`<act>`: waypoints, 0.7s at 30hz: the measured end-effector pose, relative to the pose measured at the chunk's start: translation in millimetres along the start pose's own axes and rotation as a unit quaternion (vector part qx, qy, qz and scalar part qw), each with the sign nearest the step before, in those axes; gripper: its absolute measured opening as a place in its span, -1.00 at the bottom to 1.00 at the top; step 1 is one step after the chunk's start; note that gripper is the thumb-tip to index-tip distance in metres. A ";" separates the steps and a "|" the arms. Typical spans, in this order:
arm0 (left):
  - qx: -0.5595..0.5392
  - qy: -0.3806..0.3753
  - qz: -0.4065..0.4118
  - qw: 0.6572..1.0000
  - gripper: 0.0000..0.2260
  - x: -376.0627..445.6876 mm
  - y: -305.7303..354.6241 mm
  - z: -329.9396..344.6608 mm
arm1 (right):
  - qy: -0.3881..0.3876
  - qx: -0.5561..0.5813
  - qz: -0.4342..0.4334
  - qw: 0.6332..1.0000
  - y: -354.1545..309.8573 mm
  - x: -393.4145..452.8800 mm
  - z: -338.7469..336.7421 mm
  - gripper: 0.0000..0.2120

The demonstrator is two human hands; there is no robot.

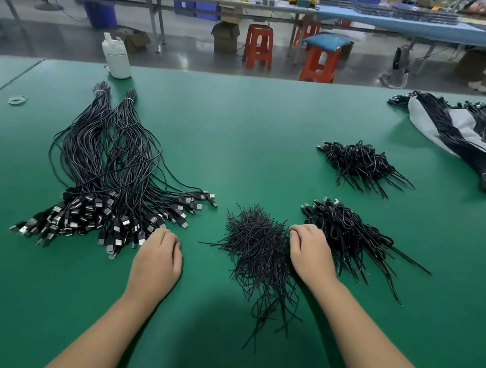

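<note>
Heap of black wire ties [259,244], central for reach; right hand [310,255] curled at it, left hand [155,261] at black USB cables [112,171]; grasps unclear.

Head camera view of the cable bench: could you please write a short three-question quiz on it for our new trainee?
1. True or false: the right hand lies at the edge of the loose pile of black ties.
2. What stands at the far edge of the green table, behind the long cable bundles? A) a white bottle B) a red toolbox C) a pair of scissors
3. Which hand lies next to the bundles' USB plugs?
Key: 1 true; 2 A; 3 the left hand.
</note>
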State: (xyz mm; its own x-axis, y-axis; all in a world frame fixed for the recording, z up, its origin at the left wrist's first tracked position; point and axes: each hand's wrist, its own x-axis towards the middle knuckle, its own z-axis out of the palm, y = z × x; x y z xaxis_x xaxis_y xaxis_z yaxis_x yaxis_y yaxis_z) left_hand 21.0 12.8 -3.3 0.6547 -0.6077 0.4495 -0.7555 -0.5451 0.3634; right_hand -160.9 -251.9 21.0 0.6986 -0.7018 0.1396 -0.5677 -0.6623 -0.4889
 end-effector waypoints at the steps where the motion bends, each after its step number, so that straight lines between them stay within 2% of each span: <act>1: -0.002 -0.002 -0.002 1.000 -0.89 0.2 0.5 -0.7 | 0.004 0.006 0.002 1.000 3.5 -5.3 5.2 -0.69; 5: -0.024 -0.025 -0.014 0.999 -0.87 1.5 0.4 -1.7 | 0.011 0.046 -0.007 0.999 11.7 -15.0 13.2 -0.63; 9: -0.047 -0.035 -0.039 0.998 -0.88 8.5 -0.7 -6.1 | 0.029 0.113 0.029 0.993 13.1 -13.6 13.1 -0.63; 12: 0.005 -0.065 -0.001 0.998 -0.89 36.4 6.0 -8.8 | 0.033 0.120 0.024 0.992 14.7 -13.5 13.7 -0.63; 16: 0.073 -0.118 0.035 0.990 -0.66 97.7 12.2 -0.7 | 0.032 0.136 0.028 0.990 16.6 -14.3 13.4 -0.64; 21: 0.195 -0.258 0.022 0.946 -0.52 154.8 17.2 25.0 | 0.041 0.155 0.033 0.986 16.5 -13.8 11.2 -0.66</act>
State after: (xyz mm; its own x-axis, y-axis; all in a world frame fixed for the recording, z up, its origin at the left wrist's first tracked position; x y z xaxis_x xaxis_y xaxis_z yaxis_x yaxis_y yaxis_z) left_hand 110.0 -105.0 52.1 0.6228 -0.7814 -0.0383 -0.7823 -0.6225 -0.0205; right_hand -175.0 -250.2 1.3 0.6202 -0.7677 0.1613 -0.4408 -0.5112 -0.7378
